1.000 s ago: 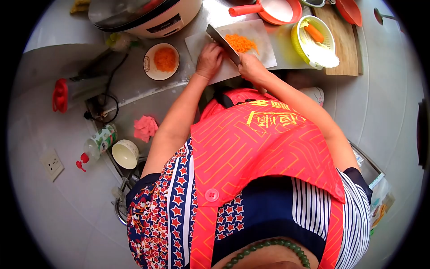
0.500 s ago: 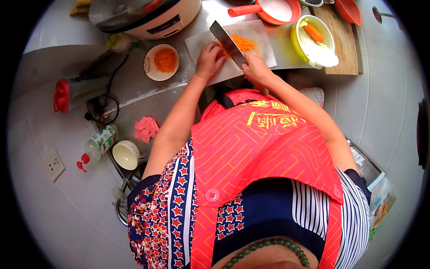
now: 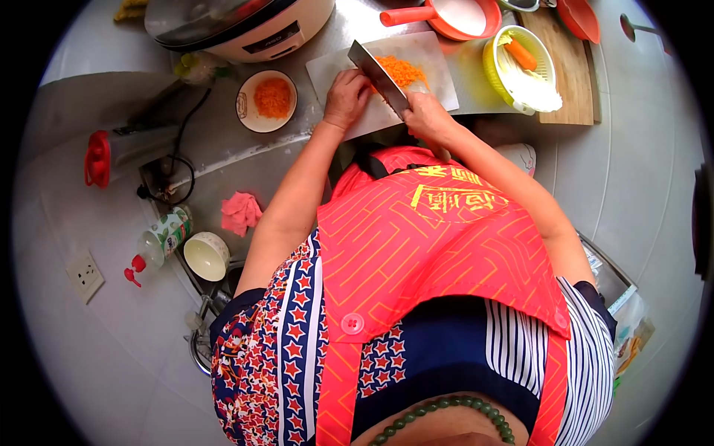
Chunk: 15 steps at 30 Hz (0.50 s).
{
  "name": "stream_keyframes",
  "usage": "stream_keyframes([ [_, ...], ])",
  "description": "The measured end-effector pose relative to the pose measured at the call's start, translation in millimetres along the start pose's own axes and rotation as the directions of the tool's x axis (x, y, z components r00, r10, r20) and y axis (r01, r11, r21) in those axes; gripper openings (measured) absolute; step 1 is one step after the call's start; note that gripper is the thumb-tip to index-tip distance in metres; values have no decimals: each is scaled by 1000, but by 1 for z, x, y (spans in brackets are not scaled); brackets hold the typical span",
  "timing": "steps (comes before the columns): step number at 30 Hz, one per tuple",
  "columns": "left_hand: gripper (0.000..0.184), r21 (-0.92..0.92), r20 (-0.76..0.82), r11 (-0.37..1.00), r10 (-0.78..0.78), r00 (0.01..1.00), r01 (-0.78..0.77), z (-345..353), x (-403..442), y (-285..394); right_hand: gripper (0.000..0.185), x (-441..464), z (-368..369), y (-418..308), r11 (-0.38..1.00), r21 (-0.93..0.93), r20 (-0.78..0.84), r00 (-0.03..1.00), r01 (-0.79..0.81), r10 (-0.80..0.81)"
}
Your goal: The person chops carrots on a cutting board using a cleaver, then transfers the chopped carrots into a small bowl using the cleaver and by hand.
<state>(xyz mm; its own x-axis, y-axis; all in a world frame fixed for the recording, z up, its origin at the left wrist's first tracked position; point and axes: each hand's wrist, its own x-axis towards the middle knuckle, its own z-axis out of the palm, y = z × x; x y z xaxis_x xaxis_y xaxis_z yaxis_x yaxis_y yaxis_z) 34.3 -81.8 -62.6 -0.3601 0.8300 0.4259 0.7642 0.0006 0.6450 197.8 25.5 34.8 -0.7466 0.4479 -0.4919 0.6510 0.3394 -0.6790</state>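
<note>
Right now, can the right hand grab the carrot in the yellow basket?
Probably not as it is: the right hand is gripping the knife. The way looks open, though, and the carrot lies uncovered in the basket.

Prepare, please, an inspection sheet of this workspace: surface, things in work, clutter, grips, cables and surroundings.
Surface: metallic counter, with a white board lying on it.
Job's things: knife, its blade over the board; orange shreds beside it; more shreds in a bowl to the left.
Clutter: yellow basket holding a carrot; red handled vessel with white contents; pink cloth; bottle.
Grips: right grip closed on the knife; left grip near the blade, fingers curled, anything under them hidden.
Cables: black cable looping at left; ends unclear.
Surroundings: wall socket at left; large appliance beyond the bowl.
</note>
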Motion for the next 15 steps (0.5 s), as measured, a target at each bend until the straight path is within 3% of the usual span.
stream_keyframes([
  [4,13,-1,26,1000,-18,1000,18,0,0,-1,17,0,-7,-22,993,17,78,990,-120,118],
  [7,13,22,33,1000,-21,999,20,3,-2,-2,19,25,21,6,992,-105,-52,996,65,-71],
  [9,13,34,27,999,-16,1000,15,1,-2,-5,21,30,26,10,991,-98,-82,991,95,-103],
  [13,13,6,13,1000,3,1000,-3,0,-2,-1,23,22,14,3,991,-14,-102,986,131,-132],
  [15,13,7,14,1000,3,1000,-3,-3,-3,-2,23,11,2,-9,996,73,-50,997,58,-55],
])
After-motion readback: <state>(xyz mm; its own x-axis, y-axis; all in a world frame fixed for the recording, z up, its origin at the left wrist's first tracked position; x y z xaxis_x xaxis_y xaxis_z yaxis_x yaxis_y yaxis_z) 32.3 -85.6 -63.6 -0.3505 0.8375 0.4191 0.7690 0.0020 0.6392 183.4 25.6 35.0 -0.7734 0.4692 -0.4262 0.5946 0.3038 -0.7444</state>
